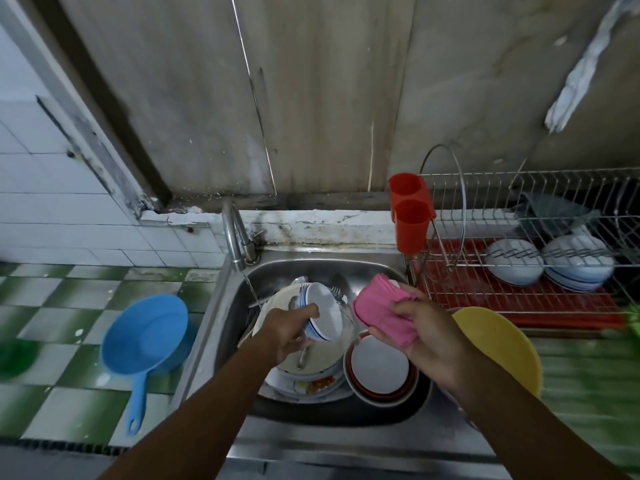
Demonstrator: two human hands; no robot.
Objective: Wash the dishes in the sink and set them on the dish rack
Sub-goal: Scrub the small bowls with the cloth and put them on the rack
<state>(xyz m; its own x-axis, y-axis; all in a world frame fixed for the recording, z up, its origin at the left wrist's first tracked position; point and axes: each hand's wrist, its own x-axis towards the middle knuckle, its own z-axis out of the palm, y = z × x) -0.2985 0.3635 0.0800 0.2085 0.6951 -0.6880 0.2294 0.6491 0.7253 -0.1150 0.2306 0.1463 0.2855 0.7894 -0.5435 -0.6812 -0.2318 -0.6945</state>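
Observation:
My left hand (291, 332) grips a white bowl with blue rim stripes (322, 311), tilted on its side over the steel sink (388, 271). My right hand (426, 336) holds a folded pink cloth (382, 311) just right of the bowl, not touching it. Below lie stacked dirty plates (311, 375) with forks and a spoon, and a stack of red-rimmed bowls (379, 368). A thin stream of water runs from the tap (235, 237). The wire dish rack (519, 289) at the right holds two stacks of white bowls (547, 268).
A red cutlery holder (410, 216) hangs on the rack's left end. A yellow basin (498, 344) sits by my right wrist. A blue handled scoop (145, 337) lies on the green-and-white tiled counter left of the sink.

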